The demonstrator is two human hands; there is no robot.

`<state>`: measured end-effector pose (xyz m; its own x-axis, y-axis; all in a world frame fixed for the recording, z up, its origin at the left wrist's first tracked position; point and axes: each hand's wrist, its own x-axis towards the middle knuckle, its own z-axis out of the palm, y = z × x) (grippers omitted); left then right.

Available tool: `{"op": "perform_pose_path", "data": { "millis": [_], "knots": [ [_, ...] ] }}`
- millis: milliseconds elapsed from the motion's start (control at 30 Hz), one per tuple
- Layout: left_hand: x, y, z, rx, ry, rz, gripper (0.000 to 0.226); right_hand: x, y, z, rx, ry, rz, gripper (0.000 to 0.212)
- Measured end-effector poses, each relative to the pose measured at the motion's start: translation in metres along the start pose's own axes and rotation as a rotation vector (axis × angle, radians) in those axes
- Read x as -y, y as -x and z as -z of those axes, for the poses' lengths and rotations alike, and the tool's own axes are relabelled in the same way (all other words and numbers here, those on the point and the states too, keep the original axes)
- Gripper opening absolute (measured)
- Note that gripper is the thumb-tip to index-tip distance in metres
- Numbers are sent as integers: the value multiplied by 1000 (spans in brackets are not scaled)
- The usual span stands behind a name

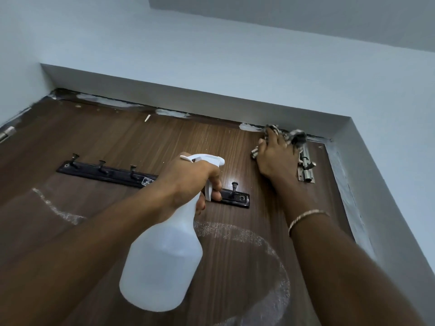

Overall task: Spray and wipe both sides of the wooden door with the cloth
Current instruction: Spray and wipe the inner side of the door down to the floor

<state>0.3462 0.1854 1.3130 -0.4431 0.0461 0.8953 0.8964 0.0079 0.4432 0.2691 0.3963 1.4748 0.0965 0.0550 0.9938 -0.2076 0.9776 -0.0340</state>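
The brown wooden door [113,142] fills the lower view, seen from below toward its top edge. My left hand [190,180] grips the neck of a white translucent spray bottle [164,262], nozzle pointing left, held in front of the door's middle. My right hand [276,158] presses a grey patterned cloth [294,135] flat against the door's top right corner, beside the latch. Foamy white spray arcs [277,255] mark the door lower down.
A black hook rail [106,171] with several hooks runs across the door, partly behind my left hand. A metal bolt latch [307,168] sits at the top right. A hinge [7,132] shows at the left. Pale blue wall and frame [341,142] surround the door.
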Motion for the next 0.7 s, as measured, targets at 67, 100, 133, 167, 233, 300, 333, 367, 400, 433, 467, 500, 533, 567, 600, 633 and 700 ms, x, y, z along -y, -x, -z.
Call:
{"op": "perform_pose_path", "data": {
  "millis": [67,100,133,167,233,300,333,367,400,433,467,500,533,567,600,633,700],
  "knots": [
    [0,-2,3,5,-13,-5,21,5,27,-3,-83,21,-75,54],
    [-1,-2,4,6,-17,-4,22,7,41,-5,-109,42,-95,54],
    [-1,-4,5,5,-11,-7,23,8,51,-6,-122,66,-105,54],
    [-1,-4,4,3,2,-11,24,9,59,-7,-116,85,-109,54],
    [-1,-7,3,8,26,-18,27,11,60,-4,-82,118,-103,53],
    [-2,-7,-1,17,35,-15,19,11,43,-2,-35,116,-87,53],
    [-3,-7,-4,25,30,-10,16,9,28,1,-3,104,-75,53],
    [-3,-6,-7,37,19,-10,18,6,10,5,41,96,-67,54],
    [-2,-6,-8,47,5,-18,20,4,-8,10,93,93,-63,55],
    [-2,-5,-9,54,-8,-26,21,2,-25,15,147,105,-59,55],
    [0,-4,-10,57,-16,-29,22,0,-38,20,192,126,-56,56],
    [0,-3,-10,59,-17,-28,23,-1,-46,23,226,146,-51,56],
    [0,-2,-10,58,-16,-27,22,-2,-50,24,241,157,-47,56],
    [0,-1,-10,57,-13,-28,22,-1,-49,23,236,167,-42,56],
    [-1,0,-10,58,-9,-31,21,-1,-44,20,210,187,-36,57],
    [-2,1,-10,61,-6,-34,20,-1,-37,17,167,206,-29,58],
    [-3,3,-10,59,0,-42,18,-2,-19,10,89,205,-23,59]
  ]
}}
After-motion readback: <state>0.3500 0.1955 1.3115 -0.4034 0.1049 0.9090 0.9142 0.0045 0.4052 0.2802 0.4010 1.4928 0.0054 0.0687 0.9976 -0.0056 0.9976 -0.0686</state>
